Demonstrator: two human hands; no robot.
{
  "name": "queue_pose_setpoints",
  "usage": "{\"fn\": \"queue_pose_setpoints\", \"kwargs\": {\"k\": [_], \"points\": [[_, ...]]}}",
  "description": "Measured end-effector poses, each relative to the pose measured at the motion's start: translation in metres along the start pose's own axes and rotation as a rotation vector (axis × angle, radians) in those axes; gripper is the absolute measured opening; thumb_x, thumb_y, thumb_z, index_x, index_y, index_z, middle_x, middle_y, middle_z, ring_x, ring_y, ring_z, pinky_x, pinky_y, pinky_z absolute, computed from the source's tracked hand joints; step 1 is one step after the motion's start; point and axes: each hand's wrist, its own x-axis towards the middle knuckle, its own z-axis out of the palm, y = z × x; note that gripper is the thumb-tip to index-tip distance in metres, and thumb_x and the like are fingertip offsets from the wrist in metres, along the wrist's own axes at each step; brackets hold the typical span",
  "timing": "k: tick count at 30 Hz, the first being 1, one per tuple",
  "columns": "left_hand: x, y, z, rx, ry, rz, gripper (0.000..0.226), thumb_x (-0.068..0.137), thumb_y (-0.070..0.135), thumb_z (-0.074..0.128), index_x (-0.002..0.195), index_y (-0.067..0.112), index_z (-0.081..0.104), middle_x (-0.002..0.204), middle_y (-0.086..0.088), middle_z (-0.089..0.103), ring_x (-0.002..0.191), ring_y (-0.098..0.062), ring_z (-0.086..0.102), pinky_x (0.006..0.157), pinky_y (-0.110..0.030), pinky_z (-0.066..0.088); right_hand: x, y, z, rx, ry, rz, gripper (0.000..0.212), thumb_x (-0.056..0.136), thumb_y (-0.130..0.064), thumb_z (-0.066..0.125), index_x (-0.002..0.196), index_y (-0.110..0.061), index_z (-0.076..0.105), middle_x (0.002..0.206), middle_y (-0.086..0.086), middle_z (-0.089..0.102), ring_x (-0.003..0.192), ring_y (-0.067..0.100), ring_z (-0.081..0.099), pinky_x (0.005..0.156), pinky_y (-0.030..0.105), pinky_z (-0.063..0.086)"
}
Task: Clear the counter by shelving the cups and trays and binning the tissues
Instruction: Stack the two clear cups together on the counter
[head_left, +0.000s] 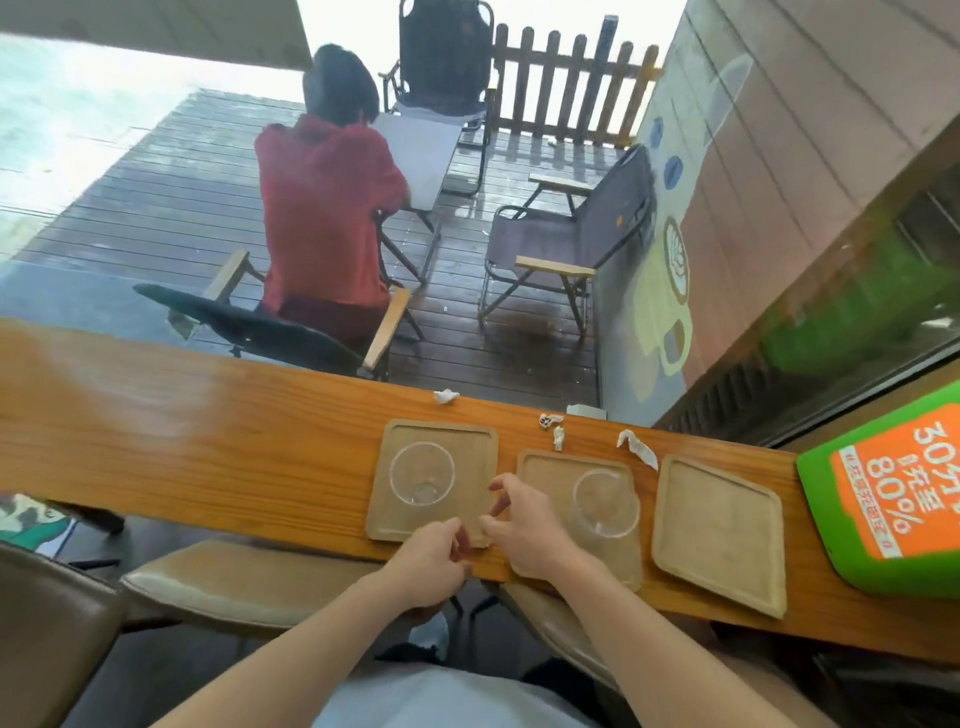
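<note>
**Wood counter, 3 trays, 2 clear cups**

Glossy orange-brown wood forms the long counter (208, 441), its grain running left to right. On it lie 3 flat, square trays with rounded corners and a raised lip, matte tan like pressed fibre. The left tray (467, 441) carries a clear plastic cup (422, 473), round and upright, seen from above. The middle tray (545, 467) carries a second clear cup (605, 503) toward its right side. The right tray (719, 535) is bare and sits turned at a slight angle, its near corner at the counter's near edge.

Along the far edge lie crumpled white tissues: 1 scrap (445, 396) beyond the left tray, 2 small twisted bits (553, 428) between the left and middle trays, and a longer torn strip (638, 450) between the middle and right trays.

Both bare hands meet at the near right corner of the left tray. The left hand (434, 564) is curled narrow, fingertips pinched at the tray's near rim. The right hand (524, 525) hovers over the gap between the left and middle trays, fingers loosely spread and bent, thumb near the same corner; whether it grips anything I cannot tell.

A green and orange sign (883, 493) rests at the far right end.
</note>
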Motion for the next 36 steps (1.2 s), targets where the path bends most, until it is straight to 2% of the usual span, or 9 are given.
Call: {"fn": "queue_pose_setpoints", "kwargs": {"k": [5, 8, 11, 15, 19, 22, 24, 28, 36], "points": [[-0.002, -0.040, -0.022, -0.072, 0.064, -0.084, 0.011, 0.088, 0.027, 0.066, 0.093, 0.029, 0.057, 0.093, 0.008, 0.064, 0.086, -0.006, 0.059, 0.067, -0.021, 0.045, 0.013, -0.011, 0.028, 0.013, -0.023, 0.033, 0.049, 0.088, -0.028, 0.067, 0.133, -0.025, 0.048, 0.096, -0.012, 0.056, 0.085, 0.005, 0.055, 0.065, 0.016, 0.042], [0.001, -0.057, -0.034, -0.145, 0.095, -0.160, 0.011, 0.089, 0.025, 0.066, 0.096, 0.025, 0.058, 0.094, 0.005, 0.066, 0.085, -0.011, 0.064, 0.069, -0.025, 0.053, 0.019, -0.016, 0.040, 0.041, -0.008, 0.078, 0.058, 0.086, -0.027, 0.069, 0.137, -0.027, 0.042, 0.097, -0.013, 0.055, 0.085, 0.006, 0.056, 0.064, 0.017, 0.043], [0.008, -0.067, -0.043, -0.171, 0.141, -0.226, 0.017, 0.089, 0.025, 0.068, 0.099, 0.023, 0.055, 0.093, 0.003, 0.064, 0.083, -0.013, 0.063, 0.073, -0.028, 0.056, 0.026, -0.021, 0.048, 0.087, 0.004, 0.124, 0.072, 0.084, -0.025, 0.072, 0.144, -0.026, 0.033, 0.116, -0.007, 0.055, 0.100, 0.010, 0.056, 0.075, 0.018, 0.045], [0.021, -0.069, -0.055, -0.186, 0.203, -0.263, 0.047, 0.084, 0.016, 0.071, 0.124, 0.020, 0.047, 0.107, -0.001, 0.057, 0.091, -0.016, 0.059, 0.065, -0.024, 0.048, 0.036, -0.027, 0.052, 0.124, 0.025, 0.156, 0.083, 0.082, -0.023, 0.074, 0.149, -0.027, 0.026, 0.136, 0.001, 0.047, 0.113, 0.014, 0.051, 0.076, 0.018, 0.044], [0.028, -0.064, -0.064, -0.194, 0.229, -0.243, 0.084, 0.080, 0.008, 0.075, 0.148, 0.023, 0.030, 0.141, -0.009, 0.045, 0.113, -0.021, 0.055, 0.063, -0.016, 0.043, 0.044, -0.035, 0.051, 0.191, 0.018, 0.196, 0.097, 0.076, -0.015, 0.080, 0.150, -0.032, 0.021, 0.143, 0.002, 0.042, 0.123, 0.023, 0.050, 0.094, 0.037, 0.054], [0.030, -0.059, -0.070, -0.219, 0.191, -0.172, 0.104, 0.075, 0.001, 0.077, 0.156, 0.030, 0.018, 0.155, -0.006, 0.032, 0.121, -0.029, 0.057, 0.085, -0.037, 0.059, 0.046, -0.040, 0.048, 0.278, -0.019, 0.208, 0.104, 0.075, -0.008, 0.081, 0.152, -0.036, 0.017, 0.146, 0.001, 0.038, 0.121, 0.025, 0.053, 0.089, 0.042, 0.057], [0.031, -0.055, -0.074, -0.254, 0.147, -0.128, 0.105, 0.075, -0.003, 0.075, 0.155, 0.035, 0.019, 0.155, -0.003, 0.034, 0.117, -0.032, 0.061, 0.093, -0.048, 0.057, 0.045, -0.042, 0.047, 0.314, -0.043, 0.189, 0.100, 0.076, -0.005, 0.079, 0.151, -0.036, 0.020, 0.145, 0.000, 0.040, 0.121, 0.023, 0.052, 0.091, 0.042, 0.056], [0.031, -0.045, -0.078, -0.376, 0.103, -0.076, 0.097, 0.077, -0.005, 0.074, 0.148, 0.042, 0.027, 0.147, 0.001, 0.043, 0.090, -0.026, 0.070, 0.071, -0.038, 0.064, 0.040, -0.047, 0.046, 0.375, -0.049, 0.153, 0.087, 0.078, -0.001, 0.074, 0.145, -0.033, 0.030, 0.134, -0.003, 0.046, 0.111, 0.017, 0.057, 0.089, 0.036, 0.057], [0.039, -0.010, -0.095, -0.385, 0.103, 0.094, 0.080, 0.079, 0.002, 0.078, 0.137, 0.042, 0.038, 0.143, -0.001, 0.046, 0.104, -0.025, 0.066, 0.074, -0.030, 0.062, 0.036, -0.043, 0.010, 0.458, 0.055, 0.092, 0.080, 0.076, -0.009, 0.081, 0.139, -0.033, 0.037, 0.120, -0.008, 0.047, 0.110, 0.019, 0.059, 0.092, 0.041, 0.055]]}}
